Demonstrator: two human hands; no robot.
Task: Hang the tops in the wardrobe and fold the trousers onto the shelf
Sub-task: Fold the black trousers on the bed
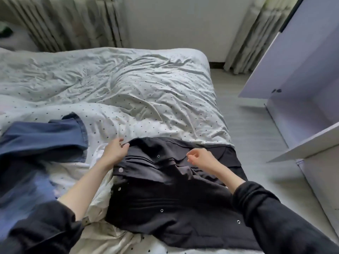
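Sleeves [275, 217]: dark, soft knit, pushed up both forearms.
Black top [165, 195]: matte cloth, metal snaps, crumpled on the bed's near edge.
Left hand [114, 151]: fingers pinching the top's upper edge.
Right hand [199, 156]: loosely curled above the top, holding nothing.
Blue trousers [45, 138]: smooth denim, lying left.
Bed [128, 85]: wrinkled dotted sheet.
Wardrobe [302, 79]: pale panels, door open, at right.

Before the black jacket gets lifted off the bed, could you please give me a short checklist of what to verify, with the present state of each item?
1. Left hand grips the black jacket at its upper left edge: ok.
2. Right hand has a grip: not ok, its fingers hang loosely curled above the fabric.
3. Jacket lies free of the blue garment: ok, they are apart.
4. Jacket is clear of the white garment: not ok, it overlaps it.
5. Wardrobe door is open: ok.
6. Hanger within reach: cannot tell, none in view.
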